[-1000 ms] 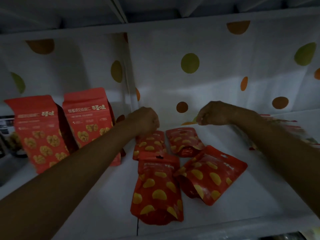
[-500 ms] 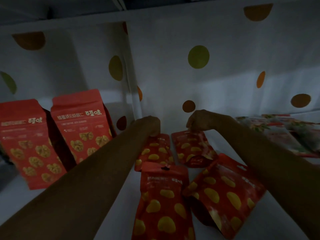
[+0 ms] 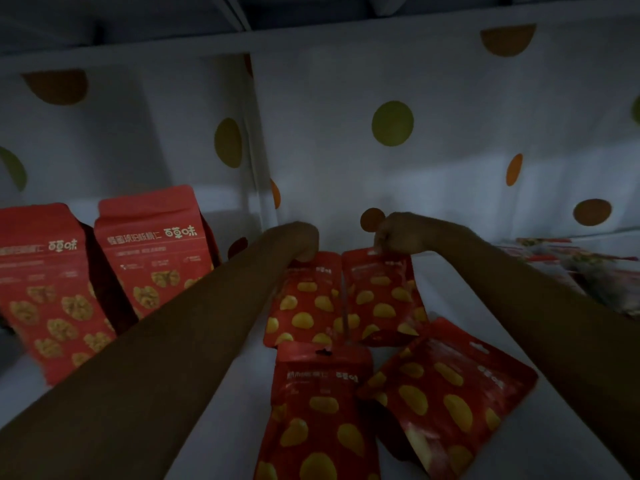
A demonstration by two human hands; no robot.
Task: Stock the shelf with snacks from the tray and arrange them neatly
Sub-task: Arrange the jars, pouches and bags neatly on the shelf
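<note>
Raised from lying, rear pouches (image 3: 304, 303) stand side by side near the back edge of the shelf (image 3: 225, 393), tops pinched by left hand (image 3: 301, 242) and right hand (image 3: 398, 233); released unsupported, either may topple forward.

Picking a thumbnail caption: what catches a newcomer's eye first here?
Two arms reach in: the left hand grips the top of the back left pouch and the right hand pinches the back right pouch, both red with yellow shapes, mid-shelf. Two red walnut bags stand at far left; coloured dots speckle the white back wall.
</note>
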